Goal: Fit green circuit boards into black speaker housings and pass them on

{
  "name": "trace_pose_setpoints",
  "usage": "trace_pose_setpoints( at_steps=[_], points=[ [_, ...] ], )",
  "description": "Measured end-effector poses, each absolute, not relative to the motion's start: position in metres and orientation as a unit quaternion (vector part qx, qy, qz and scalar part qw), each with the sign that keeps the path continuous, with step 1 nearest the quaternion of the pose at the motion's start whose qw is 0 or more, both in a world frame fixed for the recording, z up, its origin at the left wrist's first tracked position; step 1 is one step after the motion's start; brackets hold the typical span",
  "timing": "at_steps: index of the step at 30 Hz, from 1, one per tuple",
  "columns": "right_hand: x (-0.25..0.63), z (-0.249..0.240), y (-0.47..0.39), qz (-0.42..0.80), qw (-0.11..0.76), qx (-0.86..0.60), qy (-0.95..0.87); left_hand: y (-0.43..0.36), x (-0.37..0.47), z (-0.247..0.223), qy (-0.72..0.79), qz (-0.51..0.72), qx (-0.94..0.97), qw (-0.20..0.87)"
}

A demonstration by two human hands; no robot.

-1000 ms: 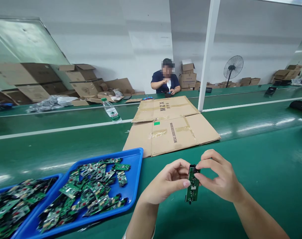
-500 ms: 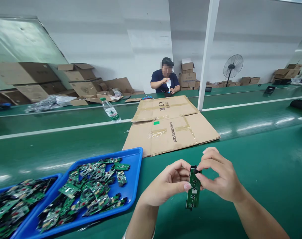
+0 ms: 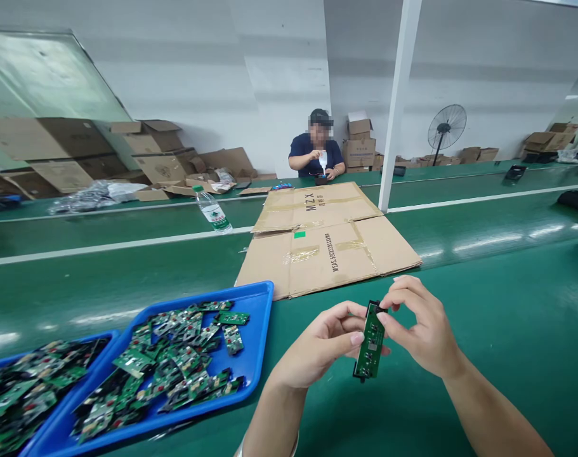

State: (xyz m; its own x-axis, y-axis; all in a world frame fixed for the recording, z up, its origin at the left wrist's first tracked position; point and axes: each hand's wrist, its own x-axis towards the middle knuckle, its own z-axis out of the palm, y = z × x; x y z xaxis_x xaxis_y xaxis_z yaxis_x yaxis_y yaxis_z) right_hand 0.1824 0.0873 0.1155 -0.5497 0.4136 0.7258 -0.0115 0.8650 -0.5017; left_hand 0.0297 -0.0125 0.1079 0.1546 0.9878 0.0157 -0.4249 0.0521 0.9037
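Observation:
A green circuit board [image 3: 370, 346] with small black parts is held up in front of me, tilted a little to the right at its top. My left hand [image 3: 329, 346] grips it by the left edge, thumb on the face and fingers behind. With thumb and index finger, my right hand [image 3: 419, 324] pinches the board's top right corner, at a black part there. The fingertips partly cover that part. To the left, a blue tray [image 3: 266, 336] holds many loose circuit boards [image 3: 184, 355].
A second blue tray [image 3: 115, 339] of boards stands at far left. Flattened cardboard [image 3: 317, 254] lies ahead on the green table, with a water bottle [image 3: 215, 212] beside it. Across the table a person [image 3: 298, 152] holds a white bottle. A white post [image 3: 397, 108] rises behind the cardboard.
The circuit board has risen slightly and leans more, its lower end shifting left. My right hand's fingers have moved up a little with its top end.

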Motion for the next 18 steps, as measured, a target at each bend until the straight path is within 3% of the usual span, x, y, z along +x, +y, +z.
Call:
trace_pose_setpoints(
  at_steps=[18],
  points=[
    [0.1828,0.1172,0.0866,0.222,0.472,-0.079,-0.85,-0.0127,0.028,0.1088,0.341,0.544,0.436,0.63]
  ],
)
